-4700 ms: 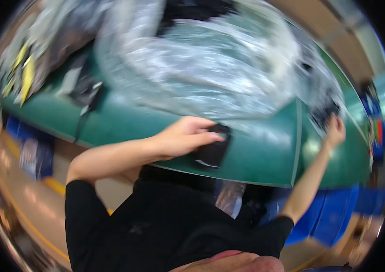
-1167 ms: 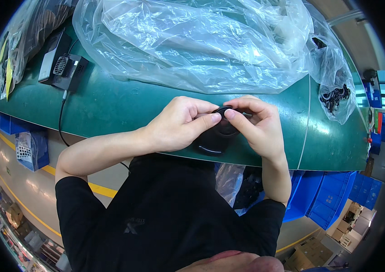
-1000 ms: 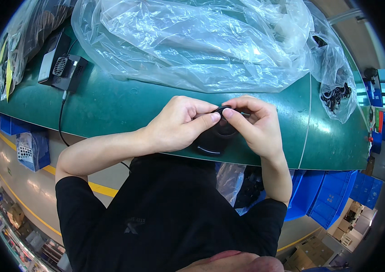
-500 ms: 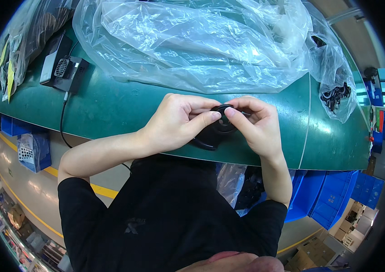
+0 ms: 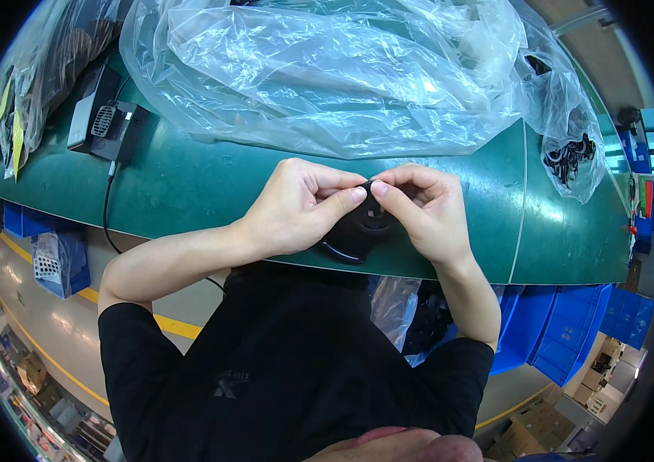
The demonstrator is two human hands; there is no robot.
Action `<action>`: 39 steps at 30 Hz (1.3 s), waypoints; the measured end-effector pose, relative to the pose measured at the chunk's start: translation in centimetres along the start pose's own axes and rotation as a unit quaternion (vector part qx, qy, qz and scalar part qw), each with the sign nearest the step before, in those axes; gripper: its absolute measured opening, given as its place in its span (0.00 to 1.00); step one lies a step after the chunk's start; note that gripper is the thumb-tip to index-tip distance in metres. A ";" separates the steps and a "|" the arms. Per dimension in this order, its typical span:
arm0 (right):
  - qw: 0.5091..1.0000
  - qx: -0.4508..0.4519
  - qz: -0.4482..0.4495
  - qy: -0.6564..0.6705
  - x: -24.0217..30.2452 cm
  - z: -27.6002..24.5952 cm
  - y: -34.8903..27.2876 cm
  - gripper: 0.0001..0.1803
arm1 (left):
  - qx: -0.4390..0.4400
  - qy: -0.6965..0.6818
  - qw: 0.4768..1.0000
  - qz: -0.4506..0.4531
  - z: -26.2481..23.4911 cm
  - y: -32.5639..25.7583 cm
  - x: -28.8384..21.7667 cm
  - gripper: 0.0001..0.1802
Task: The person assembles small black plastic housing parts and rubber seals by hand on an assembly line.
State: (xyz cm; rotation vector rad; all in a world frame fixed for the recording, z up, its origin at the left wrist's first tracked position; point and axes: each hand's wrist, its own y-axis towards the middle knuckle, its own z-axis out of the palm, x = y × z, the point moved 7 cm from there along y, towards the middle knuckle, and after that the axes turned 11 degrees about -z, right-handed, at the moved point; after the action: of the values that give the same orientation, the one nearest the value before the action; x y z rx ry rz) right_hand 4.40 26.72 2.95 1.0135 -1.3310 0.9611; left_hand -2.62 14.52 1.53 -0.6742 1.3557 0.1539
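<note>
Table: green top (image 5: 188,192), long, curved by the lens, with a seam line near the right end.
On the table: big heap of clear plastic sheeting (image 5: 327,77); black box with a vent (image 5: 107,123) and a cable hanging over the edge; clear bag of small black parts (image 5: 570,154) at the right.
Under the table: blue bins (image 5: 573,323) on the right, blue crates (image 5: 50,246) on the left.
Floor: grey, glossy, marked with a yellow line (image 5: 165,327).
Lower right: cardboard boxes (image 5: 543,431).
Light: bright, even, glaring off the plastic.
</note>
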 end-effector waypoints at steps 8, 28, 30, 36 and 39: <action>1.000 -0.008 0.016 -0.001 0.0 -0.3 0.0 0.08 | 0.129 -0.070 0.987 -0.071 1.4 0.3 0.7 0.16; 0.956 0.024 -0.197 -0.215 3.7 0.1 -0.3 0.27 | 0.073 -0.133 0.988 -0.032 0.4 0.6 0.2 0.14; 0.956 0.024 -0.197 -0.215 3.6 0.0 -0.3 0.27 | 0.075 -0.131 0.988 -0.033 0.4 0.5 0.1 0.14; 0.947 0.008 -0.216 -0.238 3.8 -0.1 -0.4 0.27 | 0.082 -0.162 0.983 -0.033 0.6 0.5 0.1 0.15; 0.926 -0.001 -0.241 -0.289 4.2 0.1 -0.6 0.27 | 0.082 -0.180 0.979 -0.043 0.6 0.3 -0.3 0.15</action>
State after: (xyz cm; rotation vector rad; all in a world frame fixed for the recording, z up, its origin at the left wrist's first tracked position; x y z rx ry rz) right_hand 5.02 26.40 7.15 1.6083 -1.4424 0.2860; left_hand -2.38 15.16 1.72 -0.5350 0.9783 0.0880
